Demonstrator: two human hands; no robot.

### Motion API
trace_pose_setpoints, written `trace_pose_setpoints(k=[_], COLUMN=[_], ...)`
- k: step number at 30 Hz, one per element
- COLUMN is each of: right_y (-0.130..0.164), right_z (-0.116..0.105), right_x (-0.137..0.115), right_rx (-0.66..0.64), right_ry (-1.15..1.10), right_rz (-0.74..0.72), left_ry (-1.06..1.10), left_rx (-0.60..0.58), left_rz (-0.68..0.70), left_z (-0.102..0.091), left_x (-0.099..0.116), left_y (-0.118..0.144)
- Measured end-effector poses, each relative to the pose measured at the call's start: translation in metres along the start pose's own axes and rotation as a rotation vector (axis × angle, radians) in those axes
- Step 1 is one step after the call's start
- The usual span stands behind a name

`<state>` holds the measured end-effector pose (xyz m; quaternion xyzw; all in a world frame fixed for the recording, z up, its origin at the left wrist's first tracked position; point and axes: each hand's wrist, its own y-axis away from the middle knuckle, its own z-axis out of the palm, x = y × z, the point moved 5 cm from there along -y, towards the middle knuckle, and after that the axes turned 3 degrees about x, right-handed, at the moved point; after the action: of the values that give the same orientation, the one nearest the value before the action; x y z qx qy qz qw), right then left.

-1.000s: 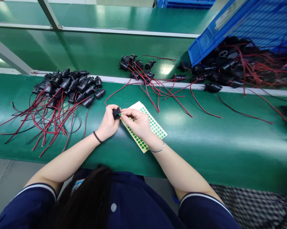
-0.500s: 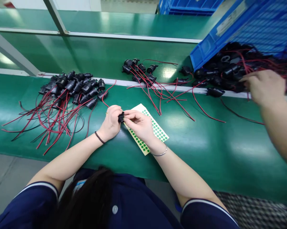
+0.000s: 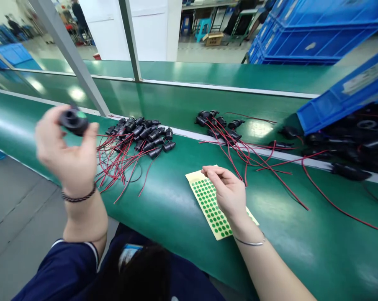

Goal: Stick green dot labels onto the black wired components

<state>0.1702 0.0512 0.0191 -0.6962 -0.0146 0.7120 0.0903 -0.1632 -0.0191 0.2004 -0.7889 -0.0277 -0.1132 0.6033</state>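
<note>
Socket [image 3: 73, 120] pinched in raised left hand [image 3: 68, 154]; right hand [image 3: 228, 192], loosely curled, rests on sticker sheet [image 3: 207, 200], green belt [image 3: 176, 209].

Bright, even overhead light. White glare patches sit on the green conveyor belt [image 3: 182, 209], strongest near the far rail and at the lower right. Shadows are soft and short, a faint one under the right hand [image 3: 228, 193] on the sticker sheet [image 3: 207, 200]. The raised left hand [image 3: 68, 154] and the black socket [image 3: 73, 120] in it are motion-blurred. The blue crate [image 3: 342, 100] at right is smeared and soft. Wide-angle bend curves the belt edges and the grey posts [image 3: 69, 54]; the background doorway is washed out.
</note>
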Motion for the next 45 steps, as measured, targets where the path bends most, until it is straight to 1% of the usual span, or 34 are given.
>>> trace_pose_setpoints(k=[1, 2, 3, 4, 5, 7, 8, 9, 10, 12, 14, 16, 19, 21, 24, 26, 28, 29, 30, 31, 32, 34, 36, 37, 38, 39, 40, 41, 43, 45], right_y=[0.0, 0.0, 0.0, -0.001, -0.001, -0.006, -0.011, -0.017, -0.025, -0.045, -0.068, -0.092, -0.13, -0.154, -0.186, -0.202, -0.213, -0.217, -0.22, -0.221, -0.221, -0.216, -0.207, -0.2, -0.193, -0.185, -0.178, -0.171, -0.158, -0.144], right_z=[0.001, 0.003, 0.005, 0.007, 0.008, 0.007, 0.005, 0.001, -0.004, -0.017, -0.026, -0.028, -0.019, -0.006, 0.014, 0.026, 0.035, 0.039, 0.041, 0.043, 0.045, 0.047, 0.048, 0.048, 0.047, 0.046, 0.044, 0.041, 0.037, 0.034], right_x=[0.001, 0.001, 0.0, -0.001, -0.002, -0.002, -0.001, 0.0, 0.001, 0.0, -0.002, -0.002, -0.002, 0.0, 0.007, 0.014, 0.019, 0.02, 0.021, 0.021, 0.019, 0.013, 0.005, 0.0, -0.003, -0.007, -0.009, -0.011, -0.014, -0.02], right_rx=[-0.008, -0.021, -0.035, -0.053, -0.072, -0.107, -0.121, -0.126, -0.119, -0.076, -0.039, -0.041, -0.059, -0.07, -0.082, -0.088, -0.094, -0.097, -0.1, -0.103, -0.106, -0.127, -0.175, -0.21, -0.25, -0.289, -0.324, -0.366, -0.469, -0.539], right_ry=[-0.002, -0.003, 0.002, 0.014, 0.039, 0.12, 0.18, 0.253, 0.339, 0.555, 0.819, 1.046, 1.18, 1.223, 1.285, 1.307, 1.311, 1.305, 1.293, 1.274, 1.249, 1.182, 1.099, 1.054, 1.009, 0.967, 0.932, 0.894, 0.799, 0.714], right_rz=[0.014, 0.026, 0.033, 0.035, 0.033, 0.029, 0.024, 0.01, -0.019, -0.124, -0.218, -0.233, -0.219, -0.205, -0.171, -0.158, -0.151, -0.148, -0.146, -0.147, -0.154, -0.186, -0.239, -0.265, -0.285, -0.298, -0.302, -0.295, -0.266, -0.272], left_ry=[-0.021, -0.036, -0.04, -0.044, -0.046, -0.037, -0.03, -0.033, -0.047, -0.081, -0.118, -0.149, -0.146, -0.116, -0.026, 0.123, 0.35, 0.476, 0.604, 0.727, 0.844, 1.06, 1.235, 1.29, 1.319, 1.325, 1.314, 1.3, 1.293, 1.285], left_rx=[-0.036, -0.107, -0.209, -0.339, -0.477, -0.769, -0.888, -0.977, -1.037, -1.096, -1.114, -1.11, -1.057, -1.011, -0.932, -0.861, -0.801, -0.793, -0.807, -0.846, -0.903, -1.03, -1.109, -1.116, -1.1, -1.063, -1.004, -0.929, -0.775, -0.671], left_rz=[-0.03, -0.049, -0.054, -0.045, -0.032, -0.024, -0.036, -0.045, -0.054, -0.053, -0.03, 0.011, 0.07, 0.074, 0.034, -0.003, -0.058, -0.102, -0.165, -0.255, -0.376, -0.697, -1.034, -1.171, -1.267, -1.314, -1.313, -1.264, -1.063, -0.831], left_z=[-0.006, -0.005, 0.003, 0.018, 0.037, 0.084, 0.107, 0.129, 0.148, 0.178, 0.198, 0.209, 0.215, 0.211, 0.197, 0.183, 0.172, 0.168, 0.168, 0.17, 0.175, 0.19, 0.204, 0.21, 0.215, 0.219, 0.221, 0.222, 0.219, 0.211], left_x=[-0.008, -0.012, -0.012, -0.008, -0.001, 0.016, 0.025, 0.033, 0.04, 0.049, 0.053, 0.053, 0.052, 0.052, 0.057, 0.064, 0.074, 0.078, 0.082, 0.086, 0.09, 0.097, 0.107, 0.112, 0.116, 0.119, 0.121, 0.122, 0.125, 0.128], left_y=[-0.008, -0.011, -0.01, -0.005, 0.004, 0.028, 0.041, 0.053, 0.062, 0.077, 0.088, 0.097, 0.105, 0.108, 0.109, 0.111, 0.117, 0.122, 0.129, 0.136, 0.145, 0.164, 0.181, 0.187, 0.19, 0.192, 0.191, 0.187, 0.177, 0.167])
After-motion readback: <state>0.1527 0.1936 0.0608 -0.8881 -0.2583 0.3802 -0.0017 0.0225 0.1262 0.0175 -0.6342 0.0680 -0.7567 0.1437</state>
